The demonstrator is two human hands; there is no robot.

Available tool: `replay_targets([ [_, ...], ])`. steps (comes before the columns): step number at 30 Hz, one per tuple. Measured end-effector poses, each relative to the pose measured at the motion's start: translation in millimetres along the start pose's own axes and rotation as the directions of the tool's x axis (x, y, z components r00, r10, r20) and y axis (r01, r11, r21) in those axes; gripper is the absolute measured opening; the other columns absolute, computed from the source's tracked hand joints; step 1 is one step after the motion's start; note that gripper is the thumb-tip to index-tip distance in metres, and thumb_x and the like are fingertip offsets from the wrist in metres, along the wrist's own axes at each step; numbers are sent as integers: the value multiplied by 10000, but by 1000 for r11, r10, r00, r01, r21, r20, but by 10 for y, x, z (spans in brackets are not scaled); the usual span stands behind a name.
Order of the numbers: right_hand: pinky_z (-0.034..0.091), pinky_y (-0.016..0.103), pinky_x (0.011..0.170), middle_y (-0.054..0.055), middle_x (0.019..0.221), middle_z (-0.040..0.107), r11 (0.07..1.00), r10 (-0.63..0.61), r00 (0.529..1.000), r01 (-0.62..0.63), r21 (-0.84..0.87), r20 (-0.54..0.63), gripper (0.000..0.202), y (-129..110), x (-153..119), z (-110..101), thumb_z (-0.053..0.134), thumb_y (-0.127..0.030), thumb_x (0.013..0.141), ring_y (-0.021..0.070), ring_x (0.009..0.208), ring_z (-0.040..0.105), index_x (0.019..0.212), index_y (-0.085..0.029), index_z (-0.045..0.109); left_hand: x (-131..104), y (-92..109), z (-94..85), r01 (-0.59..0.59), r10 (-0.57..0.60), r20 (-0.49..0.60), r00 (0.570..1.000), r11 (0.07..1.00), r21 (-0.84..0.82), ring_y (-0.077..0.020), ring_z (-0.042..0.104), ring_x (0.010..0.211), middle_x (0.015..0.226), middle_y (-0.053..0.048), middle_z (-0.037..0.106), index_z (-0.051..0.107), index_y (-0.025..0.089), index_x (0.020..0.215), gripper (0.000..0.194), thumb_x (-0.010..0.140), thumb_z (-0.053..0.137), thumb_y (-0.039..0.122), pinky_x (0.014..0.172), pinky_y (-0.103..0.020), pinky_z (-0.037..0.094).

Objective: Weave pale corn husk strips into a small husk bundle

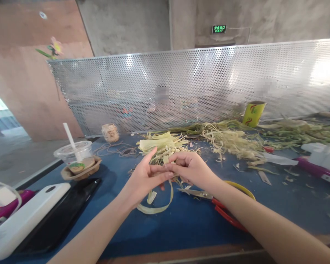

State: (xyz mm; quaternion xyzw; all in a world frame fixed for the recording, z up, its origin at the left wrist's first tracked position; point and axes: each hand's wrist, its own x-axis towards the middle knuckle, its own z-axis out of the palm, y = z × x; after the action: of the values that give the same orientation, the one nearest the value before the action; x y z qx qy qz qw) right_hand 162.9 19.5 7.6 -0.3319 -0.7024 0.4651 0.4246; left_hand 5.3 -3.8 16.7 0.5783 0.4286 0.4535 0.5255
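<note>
My left hand (147, 175) and my right hand (191, 167) meet at the middle of the table, fingertips pinched together. A pale husk strip (156, 210) runs from between the fingers and curls down below them; the held end is hidden. One finger of the left hand points upward, away from the pinch. Right behind the hands lies a pile of pale green husks (161, 142) with shredded bits. Scissors (199, 193) with red and yellow handles lie under my right forearm, blades toward the hands. A small husk scrap (151, 197) rests inside the strip's curl.
At left stand a plastic cup with a straw (73, 154), a white power bank-like slab (33, 216) and a black tray-like object (63, 216). Twine (123, 150), shredded husks (231, 141) and a yellow roll (253, 114) lie before a perforated metal screen (181, 80). A person sits behind it.
</note>
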Motion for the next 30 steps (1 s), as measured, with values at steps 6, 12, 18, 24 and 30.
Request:
replay_targets([
  [6, 259, 150, 328, -125, 358, 355, 996, 14, 999, -19, -92, -50, 77, -28, -10, 11, 587, -221, 742, 32, 307, 308, 802, -177, 568, -20, -15, 45, -20, 20, 3, 1000, 1000, 5, -152, 643, 667, 642, -5, 684, 52, 125, 1424, 1063, 620, 746, 169, 670, -265, 478],
  [12, 247, 162, 360, -118, 387, 320, 983, -51, 998, 44, -180, -39, 99, -4, -8, -4, 591, -235, 744, 33, 352, 277, 823, -177, 608, -18, -30, 24, -6, 0, 60, 998, 995, 103, -220, 667, 828, 777, -47, 714, -82, 156, 1421, 1103, 663, 718, 206, 794, -339, 473],
  [18, 238, 163, 339, -121, 368, 332, 992, -34, 999, 30, -124, -31, 83, -27, -14, -10, 584, -237, 751, 31, 322, 280, 804, -175, 595, -9, -41, -2, -32, 25, 73, 997, 994, 106, -201, 680, 686, 837, -65, 712, -121, 192, 1415, 1070, 709, 682, 240, 626, -289, 488],
  [24, 244, 161, 322, -119, 376, 402, 998, 1, 1000, -1, -63, -6, 76, -37, -24, 17, 562, -254, 762, 34, 291, 309, 798, -188, 554, -20, -16, 29, -42, 46, 54, 997, 996, -74, -169, 673, 650, 727, -22, 716, -67, 160, 1423, 1089, 666, 715, 162, 685, -295, 507],
  [30, 251, 171, 390, -115, 392, 313, 972, -98, 993, 82, -219, -64, 71, -7, -22, 4, 594, -238, 745, 42, 373, 263, 799, -192, 602, -27, -17, 13, 0, 3, 67, 998, 999, -46, -170, 671, 617, 639, -12, 711, -63, 122, 1420, 1118, 635, 733, 137, 699, -308, 495],
])
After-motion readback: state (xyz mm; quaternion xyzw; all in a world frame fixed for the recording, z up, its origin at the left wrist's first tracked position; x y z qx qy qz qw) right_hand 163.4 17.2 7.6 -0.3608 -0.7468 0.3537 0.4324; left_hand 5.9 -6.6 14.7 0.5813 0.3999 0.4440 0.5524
